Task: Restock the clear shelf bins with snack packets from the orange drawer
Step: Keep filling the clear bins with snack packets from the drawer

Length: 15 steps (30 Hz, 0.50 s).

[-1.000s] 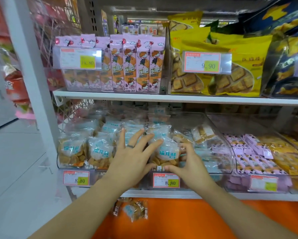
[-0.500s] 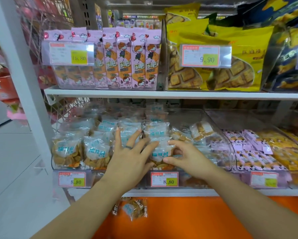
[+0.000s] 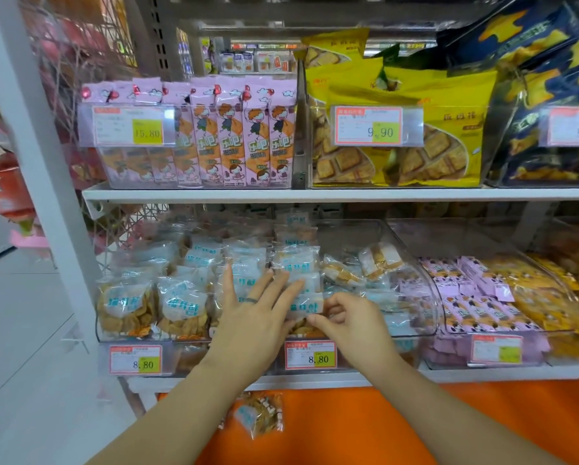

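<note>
As our right hand (image 3: 352, 325) has curled in, it pinches a clear blue-labelled snack packet (image 3: 306, 305) at the front of the clear plastic shelf bin (image 3: 427, 290); left hand (image 3: 251, 318), fingers (image 3: 229, 283) splayed, steadies neighbouring packets (image 3: 197, 260): placement nearly done.

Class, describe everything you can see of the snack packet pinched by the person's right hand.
The snack packet is a clear plastic pouch with a pale blue label bearing darker blue characters; brown snack pieces show through its lower part. It stands roughly upright at the front of the clear bin, above the 8.80 price tag, with like packets behind it. The right hand pinches its lower right edge between thumb and fingers; the straight fingers of the left hand lie against its left side.
</note>
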### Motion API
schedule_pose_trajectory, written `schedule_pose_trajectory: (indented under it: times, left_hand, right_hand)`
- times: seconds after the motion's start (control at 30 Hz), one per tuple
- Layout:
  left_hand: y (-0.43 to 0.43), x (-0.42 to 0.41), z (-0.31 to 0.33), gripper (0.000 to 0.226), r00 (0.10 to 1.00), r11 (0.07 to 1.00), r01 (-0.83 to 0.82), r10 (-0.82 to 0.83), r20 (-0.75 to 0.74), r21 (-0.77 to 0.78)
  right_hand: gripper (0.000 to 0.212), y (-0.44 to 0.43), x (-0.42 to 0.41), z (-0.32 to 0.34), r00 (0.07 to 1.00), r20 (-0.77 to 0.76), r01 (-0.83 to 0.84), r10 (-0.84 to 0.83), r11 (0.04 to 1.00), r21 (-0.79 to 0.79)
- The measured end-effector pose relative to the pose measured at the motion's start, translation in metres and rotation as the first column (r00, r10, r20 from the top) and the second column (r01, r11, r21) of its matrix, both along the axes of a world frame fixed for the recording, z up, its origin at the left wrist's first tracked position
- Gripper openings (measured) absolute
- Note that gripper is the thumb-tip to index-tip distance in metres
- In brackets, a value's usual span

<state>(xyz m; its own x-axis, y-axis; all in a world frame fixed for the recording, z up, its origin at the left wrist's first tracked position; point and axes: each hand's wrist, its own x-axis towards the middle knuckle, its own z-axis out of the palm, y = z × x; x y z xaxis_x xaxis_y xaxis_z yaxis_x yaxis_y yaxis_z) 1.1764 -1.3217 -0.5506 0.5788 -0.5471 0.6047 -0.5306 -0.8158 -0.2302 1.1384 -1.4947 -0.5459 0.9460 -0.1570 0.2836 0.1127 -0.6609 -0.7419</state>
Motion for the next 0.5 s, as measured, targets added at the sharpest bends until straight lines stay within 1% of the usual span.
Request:
schedule_pose_trajectory:
  times: [0.07,0.2,0.23,0.3,0.37,0.43,0.47,0.5]
  left_hand:
    - [-0.002,0.003,-0.002,0.053,1.0,1.0,0.016,-0.016,0.007,0.011]
    - [-0.001,0.001,0.006,0.068,0.997,0.999,0.018,-0.015,-0.069,0.039]
    - [0.0,0.001,0.009,0.069,0.997,0.999,0.016,-0.014,-0.081,0.035]
    - [0.001,-0.001,0.012,0.06,0.996,1.0,0.013,-0.012,-0.092,0.013]
    - [0.001,-0.002,0.015,0.053,0.992,1.0,-0.003,0.002,-0.125,-0.003]
    - [-0.001,0.0,0.016,0.055,0.987,1.0,-0.009,0.008,-0.16,-0.008]
    - [-0.002,0.0,0.017,0.055,0.987,1.0,-0.012,0.009,-0.163,-0.013]
    - [-0.003,0.0,0.017,0.055,0.987,1.0,-0.012,0.009,-0.162,-0.018]
  right_hand:
    - [0.015,0.0,0.0,-0.003,1.0,0.002,-0.016,0.016,0.998,-0.064]
    - [0.031,-0.017,-0.003,0.002,0.989,-0.073,-0.138,0.128,0.98,-0.146]
    - [0.033,-0.026,-0.002,0.007,0.992,-0.064,-0.116,0.108,0.984,-0.137]
    - [0.031,-0.044,0.004,0.018,1.0,0.019,0.014,-0.012,0.996,-0.091]
    - [0.039,-0.053,0.014,0.026,0.993,0.06,0.106,-0.099,0.985,-0.133]
    - [0.055,-0.054,0.027,0.026,0.995,-0.014,0.098,-0.102,0.976,-0.197]
    - [0.06,-0.052,0.034,0.024,0.994,-0.062,0.08,-0.095,0.975,-0.208]
    - [0.059,-0.05,0.039,0.022,0.992,-0.09,0.071,-0.091,0.976,-0.206]
